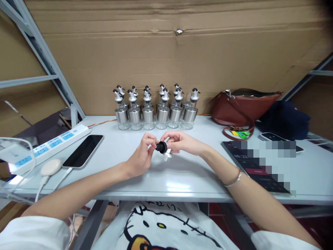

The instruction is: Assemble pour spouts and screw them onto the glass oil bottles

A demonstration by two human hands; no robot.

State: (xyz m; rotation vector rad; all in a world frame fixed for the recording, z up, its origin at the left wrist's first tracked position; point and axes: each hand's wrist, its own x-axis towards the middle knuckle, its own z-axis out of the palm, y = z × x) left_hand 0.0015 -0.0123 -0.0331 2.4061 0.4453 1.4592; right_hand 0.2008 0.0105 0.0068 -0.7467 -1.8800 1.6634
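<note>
Between my two hands, just above the table, is a bottle pourer (163, 147) with a black ribbed stopper and a pale spout part below it. My left hand (142, 156) pinches the narrow tip of the stopper between thumb and fingers. From the other side, my right hand (179, 142) grips the wide end of the pourer, its fingers bent round it. Beyond the hands stand several glass bottles (163, 115) with steel sleeves, in two rows, mostly topped with white-and-black pourers. A back-row bottle neck (187, 99) at the right appears to have no pourer.
Left on the table lie a phone (83, 151), a round white charger (51, 167) with cables, and a power strip (52, 147). At right are a brown handbag (234, 107), a dark cap (284, 119), a partly pixelated tablet (249, 163) and another device. Cardboard (156, 52) backs the table.
</note>
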